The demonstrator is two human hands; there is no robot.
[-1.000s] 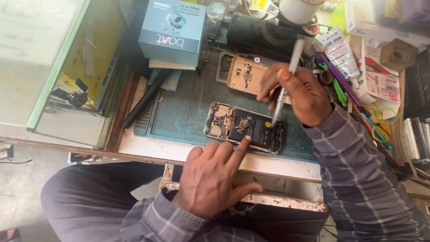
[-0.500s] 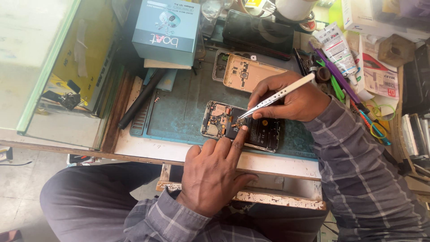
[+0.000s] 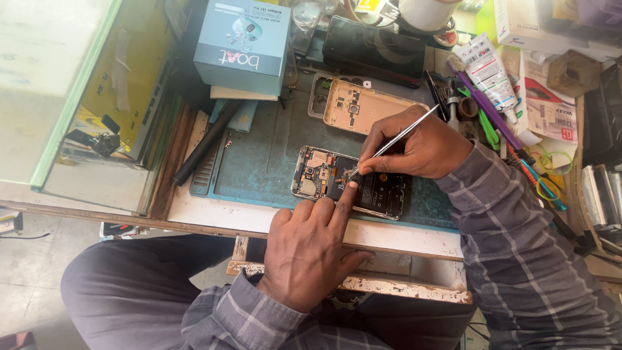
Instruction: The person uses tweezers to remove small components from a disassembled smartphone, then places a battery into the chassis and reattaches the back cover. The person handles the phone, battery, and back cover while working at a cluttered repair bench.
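An opened phone (image 3: pixel 324 176) with its circuit board exposed lies on a teal work mat (image 3: pixel 259 162). My left hand (image 3: pixel 311 249) reaches up from below, its index fingertip pressing on the phone's middle. My right hand (image 3: pixel 414 149) holds thin metal tweezers (image 3: pixel 395 139) like a pen, their tips touching the board right beside my left fingertip. A gold back cover (image 3: pixel 353 110) lies on the mat just behind the phone.
A light blue box (image 3: pixel 243 45) stands at the mat's back left with a black rod-like tool (image 3: pixel 204 142) beside it. A dark phone (image 3: pixel 372 52) lies at the back. Tubes, cables and small tools clutter the right side (image 3: pixel 505 110). A glass case (image 3: pixel 71 97) stands left.
My right hand swapped a white pen-like tool held upright for tweezers, lowered and tilted them, and brought their tips to the board. My left hand stayed on the phone.
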